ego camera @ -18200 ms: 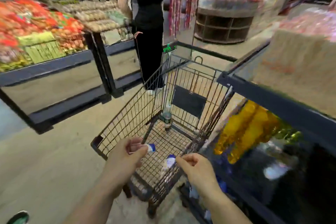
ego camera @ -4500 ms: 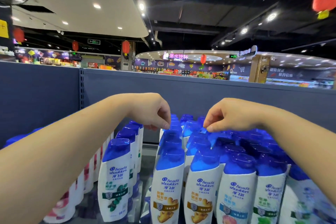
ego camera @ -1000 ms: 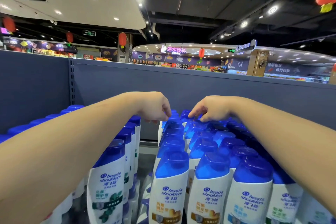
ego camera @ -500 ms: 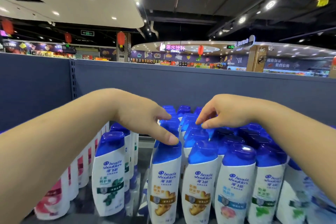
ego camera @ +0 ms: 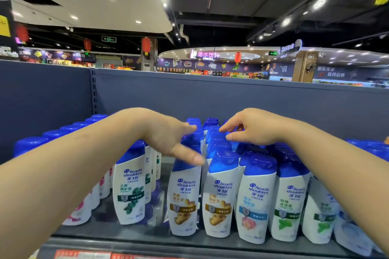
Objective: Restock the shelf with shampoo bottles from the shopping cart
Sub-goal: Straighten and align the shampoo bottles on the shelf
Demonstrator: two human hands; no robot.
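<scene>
In the centre of the frame, the left hand [ego camera: 168, 139] is spread wide and the right hand [ego camera: 250, 128] is loosely curled over blue-capped shampoo bottles [ego camera: 219, 193]; neither holds anything.

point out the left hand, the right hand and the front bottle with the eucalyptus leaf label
left hand [ego camera: 168, 136], head view, on the back of the hand
right hand [ego camera: 252, 127], head view, on the back of the hand
eucalyptus-label bottle [ego camera: 130, 187], head view, on its white front label
</scene>
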